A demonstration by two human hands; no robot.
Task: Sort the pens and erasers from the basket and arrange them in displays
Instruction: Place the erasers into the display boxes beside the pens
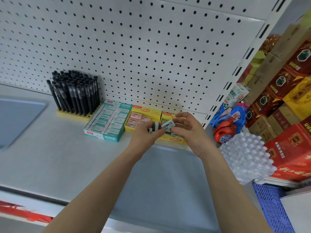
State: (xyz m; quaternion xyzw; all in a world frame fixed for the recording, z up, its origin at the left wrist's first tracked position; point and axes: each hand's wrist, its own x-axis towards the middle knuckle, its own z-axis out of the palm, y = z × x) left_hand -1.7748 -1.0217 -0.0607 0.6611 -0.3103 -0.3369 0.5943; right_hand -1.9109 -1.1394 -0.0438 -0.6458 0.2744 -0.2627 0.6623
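My left hand (146,134) grips a few small pale erasers (154,127) in its curled fingers. My right hand (188,130) pinches one wrapped white eraser (167,124) between thumb and fingertips, right beside the left hand. Both hands hover over a yellow display box (175,140) that they mostly hide. To its left stands a second yellow box (146,113) holding pink erasers, then a teal and white box (107,121) filled with white erasers. Black pens (75,93) stand upright in a yellow block (70,116) at the far left.
A white pegboard (143,47) backs the grey shelf (58,148). Right of the shelf post lie detergent bottles (225,130), a wrapped pack of water bottles (245,155) and stacked red cartons (289,101). A blue crate (272,207) sits at the lower right.
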